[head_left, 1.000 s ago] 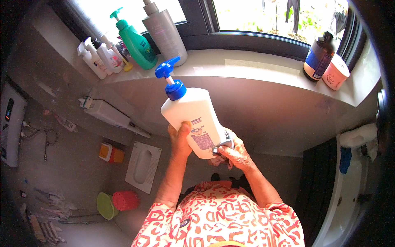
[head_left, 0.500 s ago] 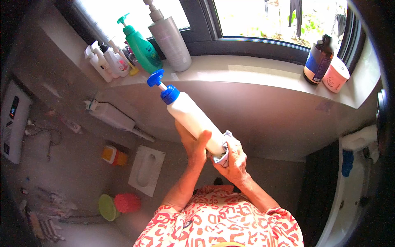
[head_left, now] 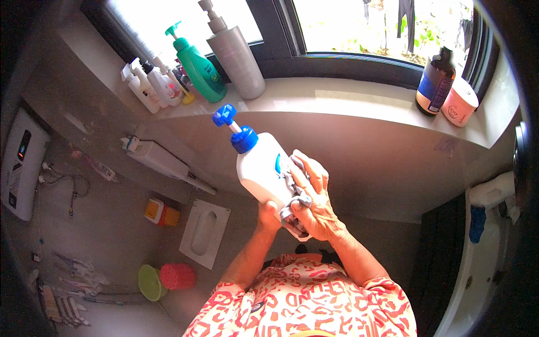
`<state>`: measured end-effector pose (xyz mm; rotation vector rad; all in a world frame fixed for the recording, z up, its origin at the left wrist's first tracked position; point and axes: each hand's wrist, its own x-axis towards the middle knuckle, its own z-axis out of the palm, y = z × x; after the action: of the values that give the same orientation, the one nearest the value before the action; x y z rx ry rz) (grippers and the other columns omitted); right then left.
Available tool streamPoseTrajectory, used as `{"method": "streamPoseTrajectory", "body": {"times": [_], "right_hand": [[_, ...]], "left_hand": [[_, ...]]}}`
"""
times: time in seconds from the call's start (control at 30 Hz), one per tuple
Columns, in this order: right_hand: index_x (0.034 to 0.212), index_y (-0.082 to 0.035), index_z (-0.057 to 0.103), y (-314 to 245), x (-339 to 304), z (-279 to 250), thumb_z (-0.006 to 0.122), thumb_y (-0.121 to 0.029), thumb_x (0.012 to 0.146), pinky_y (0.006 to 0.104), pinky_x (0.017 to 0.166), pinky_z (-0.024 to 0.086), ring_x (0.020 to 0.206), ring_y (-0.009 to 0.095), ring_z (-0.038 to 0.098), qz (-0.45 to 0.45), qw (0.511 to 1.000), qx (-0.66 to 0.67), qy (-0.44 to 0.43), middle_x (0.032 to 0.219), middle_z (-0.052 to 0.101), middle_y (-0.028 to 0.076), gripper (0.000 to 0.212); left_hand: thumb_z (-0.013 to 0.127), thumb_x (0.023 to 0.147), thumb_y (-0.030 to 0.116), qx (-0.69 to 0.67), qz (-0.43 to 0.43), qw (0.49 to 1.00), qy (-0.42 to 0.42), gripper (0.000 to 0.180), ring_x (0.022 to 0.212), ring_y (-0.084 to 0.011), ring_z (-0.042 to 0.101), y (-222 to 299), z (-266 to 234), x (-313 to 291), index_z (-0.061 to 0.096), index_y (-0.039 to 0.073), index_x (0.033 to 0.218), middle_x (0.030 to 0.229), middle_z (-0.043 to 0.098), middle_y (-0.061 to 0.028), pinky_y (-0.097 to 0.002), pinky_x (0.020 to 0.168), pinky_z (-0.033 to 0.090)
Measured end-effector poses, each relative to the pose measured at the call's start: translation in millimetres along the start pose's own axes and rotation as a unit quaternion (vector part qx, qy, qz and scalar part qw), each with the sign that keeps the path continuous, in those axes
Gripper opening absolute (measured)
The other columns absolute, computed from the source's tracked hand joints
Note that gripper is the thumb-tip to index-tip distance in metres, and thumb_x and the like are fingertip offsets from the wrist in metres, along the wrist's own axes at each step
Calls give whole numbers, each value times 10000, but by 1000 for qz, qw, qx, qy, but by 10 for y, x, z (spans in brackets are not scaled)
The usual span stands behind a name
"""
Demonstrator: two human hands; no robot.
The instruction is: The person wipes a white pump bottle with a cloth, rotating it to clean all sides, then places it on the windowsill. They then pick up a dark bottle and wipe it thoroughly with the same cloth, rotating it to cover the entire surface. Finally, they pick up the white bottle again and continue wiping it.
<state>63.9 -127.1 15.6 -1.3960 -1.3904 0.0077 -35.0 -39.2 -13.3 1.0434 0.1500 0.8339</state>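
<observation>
A white pump bottle with a blue pump head is held tilted in front of me, its top toward the upper left. My left hand grips it from below near its base, most of the fingers hidden behind the bottle. Against its labelled side, my right hand presses a crumpled grey cloth, the fingers bent over it. Part of a blue label shows beside the cloth.
On the window sill stand a green pump bottle, a grey pump bottle, smaller bottles, a dark bottle and a pink jar. Below lie a squat toilet, a green basin and a red basin.
The pump bottle has come lower and turned, so its blue label shows. My right hand and the cloth have moved from its base up onto its side.
</observation>
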Motion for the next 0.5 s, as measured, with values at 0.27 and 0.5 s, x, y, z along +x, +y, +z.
{"method": "streamPoseTrajectory", "body": {"times": [0.27,0.5], "right_hand": [[1273,-17,444,75,220,14,503,-236,834,464,1034,214,1242,377,325,1,991,126,47,1366,359,209,494],[1262,-3,454,-24,119,-87,544,-299,838,467,1012,237,1188,372,350,-62,990,104,76,1328,385,225,525]], "left_hand": [[754,569,450,-60,-38,998,-3,950,1047,-213,513,-104,-87,-123,317,-1,1282,1178,479,-112,-329,876,447],[781,548,434,-49,-39,998,-29,928,996,-188,548,-91,-93,-38,368,1,1257,1125,520,-100,-317,839,468]]}}
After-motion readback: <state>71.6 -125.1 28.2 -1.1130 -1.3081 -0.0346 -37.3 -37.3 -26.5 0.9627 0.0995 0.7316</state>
